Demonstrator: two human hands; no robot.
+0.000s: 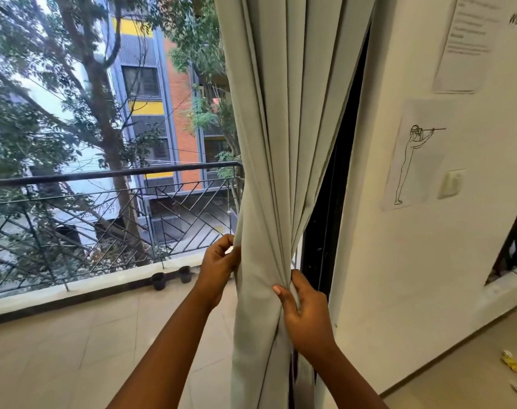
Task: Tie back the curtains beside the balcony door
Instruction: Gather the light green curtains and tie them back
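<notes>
Left hand fingertips behind curtain

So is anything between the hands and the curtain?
No, nothing visible. The left hand grips the curtain's left edge, and the right hand pinches the gathered folds on its right side. Both touch the cloth directly.

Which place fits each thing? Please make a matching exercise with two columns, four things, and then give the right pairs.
Things:
1. curtain
2. two dark pots
3. line drawing
4. yellow wrappers

Places:
A. on the floor at the far right
B. on the white wall
C. gathered between the left hand and the right hand
D. on the balcony floor under the railing

Pairs: 1-C, 2-D, 3-B, 4-A
</notes>
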